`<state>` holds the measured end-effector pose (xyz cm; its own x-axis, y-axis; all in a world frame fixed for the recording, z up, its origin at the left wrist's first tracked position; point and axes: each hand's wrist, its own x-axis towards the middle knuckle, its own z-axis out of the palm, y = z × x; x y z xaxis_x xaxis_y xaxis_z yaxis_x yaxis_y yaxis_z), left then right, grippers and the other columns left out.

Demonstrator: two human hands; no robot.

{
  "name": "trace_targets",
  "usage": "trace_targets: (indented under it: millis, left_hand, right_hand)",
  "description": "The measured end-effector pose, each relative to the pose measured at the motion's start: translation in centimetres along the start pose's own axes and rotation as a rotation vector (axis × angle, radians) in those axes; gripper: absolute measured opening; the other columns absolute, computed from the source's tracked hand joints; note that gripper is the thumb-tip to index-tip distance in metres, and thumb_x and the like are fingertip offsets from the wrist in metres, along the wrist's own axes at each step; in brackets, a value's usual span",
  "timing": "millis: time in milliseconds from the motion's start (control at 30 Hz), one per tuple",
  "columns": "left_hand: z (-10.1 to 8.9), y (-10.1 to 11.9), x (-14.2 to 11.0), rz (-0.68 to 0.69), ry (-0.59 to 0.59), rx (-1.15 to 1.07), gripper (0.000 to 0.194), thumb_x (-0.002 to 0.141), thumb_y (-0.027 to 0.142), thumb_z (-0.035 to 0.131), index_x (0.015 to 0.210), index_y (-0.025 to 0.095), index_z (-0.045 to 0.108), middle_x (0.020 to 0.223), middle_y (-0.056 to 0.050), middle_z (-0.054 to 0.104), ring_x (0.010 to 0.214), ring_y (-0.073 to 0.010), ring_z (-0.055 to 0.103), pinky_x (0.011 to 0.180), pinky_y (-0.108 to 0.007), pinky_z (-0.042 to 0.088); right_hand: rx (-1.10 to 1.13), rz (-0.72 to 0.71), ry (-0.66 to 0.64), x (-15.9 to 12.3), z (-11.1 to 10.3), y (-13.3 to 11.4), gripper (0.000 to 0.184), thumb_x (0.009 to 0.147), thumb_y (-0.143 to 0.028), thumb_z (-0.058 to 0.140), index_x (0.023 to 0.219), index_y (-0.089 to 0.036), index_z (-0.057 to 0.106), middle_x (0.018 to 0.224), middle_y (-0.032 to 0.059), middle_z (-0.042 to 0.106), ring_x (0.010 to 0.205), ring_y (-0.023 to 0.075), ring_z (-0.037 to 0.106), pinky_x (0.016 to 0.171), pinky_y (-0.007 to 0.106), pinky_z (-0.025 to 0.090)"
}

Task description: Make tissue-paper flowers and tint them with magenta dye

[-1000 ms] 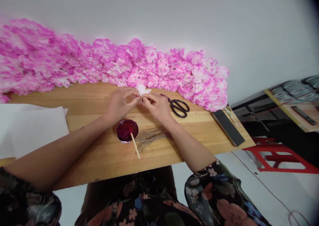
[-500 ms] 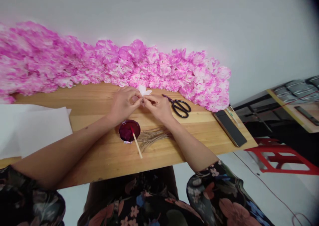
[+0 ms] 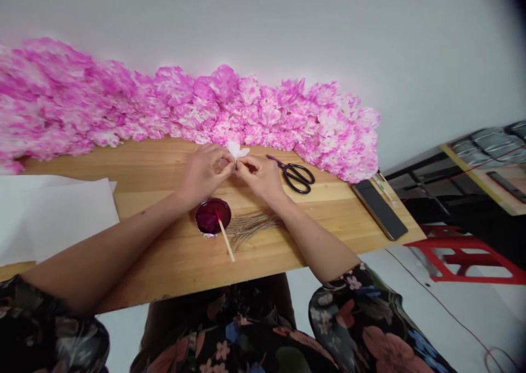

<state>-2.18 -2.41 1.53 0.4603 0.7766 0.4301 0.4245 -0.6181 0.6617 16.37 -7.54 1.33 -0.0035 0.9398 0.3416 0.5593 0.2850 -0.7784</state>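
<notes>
A small white paper flower [image 3: 235,149] stands up between my hands, its petals spread above the fingertips. My left hand [image 3: 209,169] pinches its base from the left, and my right hand [image 3: 262,177] pinches the same spot from the right. Both hands are closed, and the fingers cover the flower's lower part. Close by on the right lie black-handled scissors [image 3: 296,176]. Below my hands sits a round dish of dark red liquid [image 3: 209,222], with a wooden stick [image 3: 227,241] resting in it. A bundle of thin brown stems [image 3: 255,225] lies partly beneath my right forearm.
Pink and white paper flowers [image 3: 176,104] are heaped along the table's back edge, against the wall. White paper sheets [image 3: 74,208] lie at the left. A dark phone [image 3: 380,210] is near the right end. A red stool [image 3: 472,260] stands on the floor beyond.
My hands stay in nearly the same place, still pinching the white flower. Its petals look slightly shifted. The view has moved a little.
</notes>
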Motion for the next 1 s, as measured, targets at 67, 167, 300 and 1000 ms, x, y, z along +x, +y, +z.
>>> trace_targets:
  millis: [67,167,300,1000]
  left_hand:
    - [0.01,0.04,-0.03,-0.01,0.006,-0.018,0.012,0.094,0.025,0.069,0.082,0.027,0.069,0.098,-0.004,0.081,0.099,-0.0263,0.074,0.095,-0.042,0.054]
    - [0.0,0.04,-0.04,-0.025,0.02,-0.047,0.012,0.094,0.025,0.066,0.083,0.027,0.069,0.096,-0.003,0.081,0.095,-0.0254,0.074,0.094,-0.04,0.055]
    - [0.03,-0.07,-0.03,-0.044,0.046,-0.06,0.012,0.093,0.022,0.067,0.082,0.028,0.068,0.092,-0.001,0.08,0.093,-0.0252,0.074,0.092,-0.039,0.056]
    - [-0.26,0.58,0.13,-0.071,-0.027,-0.091,0.01,0.09,0.027,0.069,0.08,0.028,0.066,0.094,-0.002,0.081,0.094,-0.0269,0.073,0.09,-0.041,0.057]
  right_hand:
    - [0.003,0.0,0.003,0.03,-0.02,0.07,0.024,0.097,-0.024,0.065,0.088,-0.019,0.086,0.085,0.0011,0.083,0.078,0.0163,0.071,0.076,0.028,0.047]
    - [0.016,-0.002,0.005,0.12,-0.12,0.24,0.025,0.097,-0.026,0.065,0.089,-0.019,0.087,0.086,0.0023,0.085,0.078,0.0171,0.073,0.075,0.028,0.049]
    - [0.061,0.022,0.012,0.19,-0.23,0.43,0.022,0.098,-0.032,0.069,0.099,-0.021,0.088,0.1,0.0037,0.089,0.086,0.0191,0.078,0.08,0.029,0.056]
    - [-0.178,-0.045,0.011,0.02,-0.48,-0.14,0.018,0.097,-0.021,0.066,0.086,-0.022,0.079,0.084,0.0012,0.082,0.076,0.0166,0.068,0.077,0.029,0.046]
